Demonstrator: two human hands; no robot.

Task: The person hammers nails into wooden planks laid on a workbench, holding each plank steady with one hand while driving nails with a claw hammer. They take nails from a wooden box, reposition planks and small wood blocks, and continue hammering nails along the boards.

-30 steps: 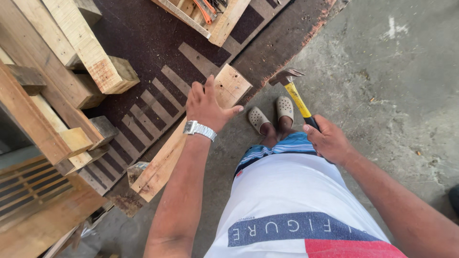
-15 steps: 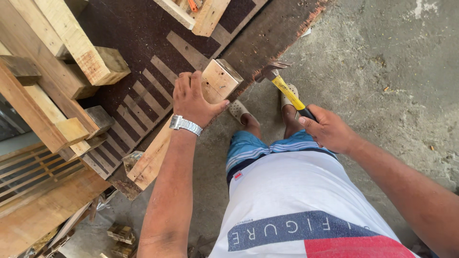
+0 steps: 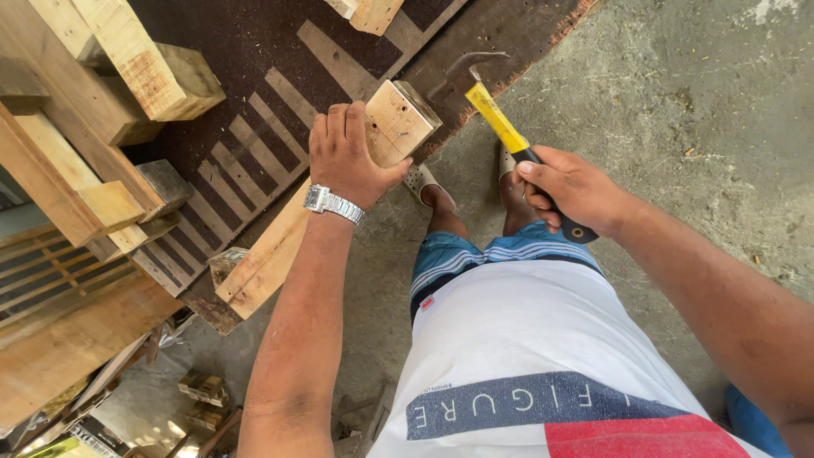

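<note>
Two hands: both are working at one long wooden beam (image 3: 280,246), the landmark for every place below.
Beam: it is lying slantwise across the edge of a dark patterned board (image 3: 254,102), its cut end raised toward the top of the view and its other end pointing down-left.
Left hand (image 3: 349,157): it is pressing down on the beam just behind the cut end, fingers spread flat over the top and thumb hooked round the near side; a metal wristwatch (image 3: 332,203) is sitting on the wrist.
Right hand (image 3: 570,188): it is clenching the black grip of a yellow-handled hammer (image 3: 496,119), to the right of the beam.
Hammer head: it is hovering just beside the cut end, not touching.
Feet: sandals (image 3: 421,180) are standing on the concrete floor (image 3: 678,110), right of the beam.
Other timber: pale planks (image 3: 110,59) are lying left of the beam.
</note>
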